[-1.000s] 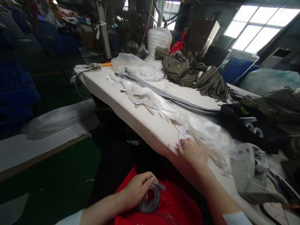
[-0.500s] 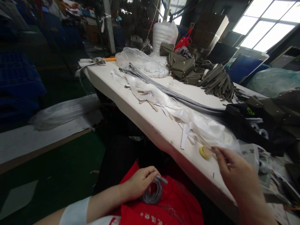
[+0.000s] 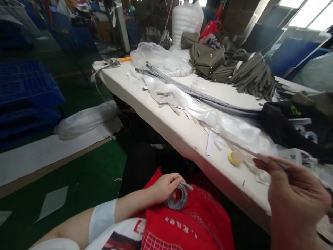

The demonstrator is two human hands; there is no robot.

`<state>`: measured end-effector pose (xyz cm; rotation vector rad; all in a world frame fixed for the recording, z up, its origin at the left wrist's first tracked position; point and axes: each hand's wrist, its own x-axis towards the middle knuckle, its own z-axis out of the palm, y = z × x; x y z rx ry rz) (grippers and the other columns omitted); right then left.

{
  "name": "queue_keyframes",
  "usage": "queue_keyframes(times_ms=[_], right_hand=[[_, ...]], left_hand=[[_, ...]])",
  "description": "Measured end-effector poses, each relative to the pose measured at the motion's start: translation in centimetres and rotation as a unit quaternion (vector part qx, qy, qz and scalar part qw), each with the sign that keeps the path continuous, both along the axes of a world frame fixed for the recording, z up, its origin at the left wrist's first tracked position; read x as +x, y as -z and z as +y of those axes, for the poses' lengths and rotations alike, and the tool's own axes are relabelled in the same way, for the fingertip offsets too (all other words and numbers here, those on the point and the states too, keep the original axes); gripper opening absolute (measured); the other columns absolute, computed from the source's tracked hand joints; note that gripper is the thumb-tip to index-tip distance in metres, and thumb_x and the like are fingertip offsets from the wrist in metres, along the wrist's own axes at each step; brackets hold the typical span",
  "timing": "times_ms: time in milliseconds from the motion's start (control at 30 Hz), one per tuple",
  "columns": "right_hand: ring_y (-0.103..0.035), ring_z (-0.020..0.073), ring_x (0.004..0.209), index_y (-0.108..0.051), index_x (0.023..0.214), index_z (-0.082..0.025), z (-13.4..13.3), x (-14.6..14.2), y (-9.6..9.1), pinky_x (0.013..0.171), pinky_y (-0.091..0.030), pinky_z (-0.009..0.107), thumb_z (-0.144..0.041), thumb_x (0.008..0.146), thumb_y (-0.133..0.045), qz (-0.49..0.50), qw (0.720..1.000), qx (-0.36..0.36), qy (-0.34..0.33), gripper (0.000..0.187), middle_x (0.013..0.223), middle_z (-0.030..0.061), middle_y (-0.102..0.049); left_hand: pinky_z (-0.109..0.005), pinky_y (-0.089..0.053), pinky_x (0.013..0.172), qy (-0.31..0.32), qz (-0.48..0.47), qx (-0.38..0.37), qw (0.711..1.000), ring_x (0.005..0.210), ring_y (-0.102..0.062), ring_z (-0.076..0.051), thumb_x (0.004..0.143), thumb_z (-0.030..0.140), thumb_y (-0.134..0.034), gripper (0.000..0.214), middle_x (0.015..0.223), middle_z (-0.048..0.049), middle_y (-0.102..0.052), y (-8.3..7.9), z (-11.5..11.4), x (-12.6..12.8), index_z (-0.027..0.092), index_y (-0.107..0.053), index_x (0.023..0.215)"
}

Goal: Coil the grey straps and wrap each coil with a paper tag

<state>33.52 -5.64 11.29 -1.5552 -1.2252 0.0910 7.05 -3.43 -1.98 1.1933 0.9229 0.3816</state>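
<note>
My left hand (image 3: 163, 188) rests on my red apron (image 3: 189, 225), its fingers closed on a coil of grey cord (image 3: 179, 198). My right hand (image 3: 293, 198) is raised above the near edge of the white table (image 3: 166, 119), pinching the end of a thin strip (image 3: 241, 147) that slants up from the scraps on the table. A small yellow round disc (image 3: 235, 158) lies on the table just left of that hand. White plastic sheeting and paper scraps (image 3: 208, 118) lie along the table beside long grey strips (image 3: 197, 99).
Olive bags (image 3: 208, 62) and a heap of olive straps (image 3: 253, 76) sit at the far side, with a clear plastic bag (image 3: 160, 59) and a white roll (image 3: 186, 21). Black fabric (image 3: 288, 126) lies at the right. Blue crates (image 3: 26, 90) stand left on the green floor.
My right hand lifted off the table edge, uncovering the yellow disc, and drew back to the right with a thin strip pinched in it. My left hand stayed on the cord.
</note>
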Motion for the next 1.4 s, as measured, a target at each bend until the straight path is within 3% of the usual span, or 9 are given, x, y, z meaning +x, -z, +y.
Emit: queue_keyframes(times_ms=[100,167,267,367,500,633,833,1167,1400], right_hand=[[-0.070,0.0207,0.082,-0.068,0.100,-0.020,3.1,2.8,2.2,0.079,-0.058,0.037,-0.030,0.085,-0.063,-0.070,0.997,-0.002,-0.044,0.018,0.094,0.0041,-0.072],[-0.068,0.0204,0.091,-0.067,0.096,-0.020,5.4,4.9,4.0,0.084,-0.055,0.035,-0.029,0.086,-0.059,-0.200,0.974,-0.045,-0.093,0.016,0.102,0.0058,-0.071],[-0.066,0.0206,0.092,-0.068,0.091,-0.018,8.3,7.6,5.7,0.081,-0.051,0.032,-0.021,0.087,-0.049,-0.406,0.887,-0.209,-0.063,0.020,0.109,0.0080,-0.069],[-0.063,0.0238,0.088,-0.070,0.083,-0.016,10.0,8.5,5.7,0.079,-0.048,0.034,-0.018,0.083,-0.049,-0.473,0.822,-0.316,-0.029,0.021,0.095,0.0102,-0.071],[-0.059,0.0257,0.098,-0.072,0.092,-0.016,11.0,6.4,4.4,0.088,-0.043,0.036,-0.027,0.087,-0.048,-0.463,0.819,-0.337,-0.037,0.026,0.101,0.0118,-0.069],[-0.062,0.0210,0.083,-0.072,0.087,-0.021,11.4,2.6,4.7,0.073,-0.043,0.031,-0.034,0.090,-0.046,-0.430,0.806,-0.397,-0.090,0.029,0.091,0.0075,-0.068],[-0.055,0.0237,0.107,-0.057,0.119,-0.014,11.6,0.1,6.7,0.093,-0.038,0.032,-0.021,0.086,-0.048,-0.450,0.826,-0.326,-0.095,0.035,0.117,0.0128,-0.060],[-0.066,0.0263,0.084,-0.069,0.095,-0.012,13.1,5.8,6.3,0.071,-0.044,0.035,-0.005,0.089,-0.032,-0.491,0.759,-0.426,-0.018,0.037,0.094,0.0157,-0.069],[-0.069,0.0288,0.079,-0.073,0.081,-0.008,13.4,9.1,5.7,0.063,-0.046,0.033,-0.004,0.082,-0.043,-0.464,0.737,-0.488,0.056,0.031,0.085,0.0212,-0.071]], left_hand=[[-0.022,-0.039,0.048,0.002,0.002,-0.001,1.000,0.050,-0.053,-0.012,0.086,0.060,-0.045,0.049,0.071,-0.0037,-0.062,0.1,0.1,0.2,0.013,-0.059,0.093],[-0.022,-0.039,0.048,0.000,0.000,-0.002,1.000,0.050,-0.053,-0.012,0.086,0.062,-0.044,0.050,0.074,-0.0046,-0.064,0.3,0.0,0.2,0.014,-0.058,0.093],[-0.022,-0.038,0.047,-0.005,0.002,0.001,1.000,0.049,-0.052,-0.011,0.087,0.064,-0.042,0.053,0.078,-0.0056,-0.065,0.8,0.0,0.1,0.014,-0.058,0.094],[-0.021,-0.036,0.046,-0.013,0.000,-0.006,1.000,0.048,-0.051,-0.010,0.085,0.068,-0.042,0.057,0.078,-0.0052,-0.065,1.3,0.0,0.1,0.014,-0.057,0.095],[-0.021,-0.036,0.045,-0.018,0.002,-0.011,1.000,0.047,-0.050,-0.009,0.082,0.072,-0.043,0.061,0.078,-0.0045,-0.064,1.5,0.2,0.2,0.014,-0.057,0.094],[-0.021,-0.036,0.045,-0.016,0.006,-0.012,1.000,0.047,-0.050,-0.010,0.081,0.074,-0.043,0.063,0.074,-0.0034,-0.062,1.6,0.3,0.2,0.014,-0.057,0.093],[-0.021,-0.037,0.045,-0.030,0.011,-0.022,0.999,0.046,-0.048,-0.009,0.076,0.079,-0.044,0.068,0.071,-0.0029,-0.060,1.5,0.3,0.2,0.014,-0.057,0.091],[-0.021,-0.036,0.045,-0.038,0.010,-0.030,0.999,0.045,-0.048,-0.010,0.072,0.082,-0.044,0.071,0.066,-0.0007,-0.056,1.3,0.3,0.2,0.015,-0.056,0.089],[-0.021,-0.036,0.045,-0.030,0.005,-0.027,0.999,0.045,-0.048,-0.010,0.073,0.082,-0.044,0.070,0.068,-0.0020,-0.059,1.3,0.3,0.4,0.015,-0.056,0.090]])
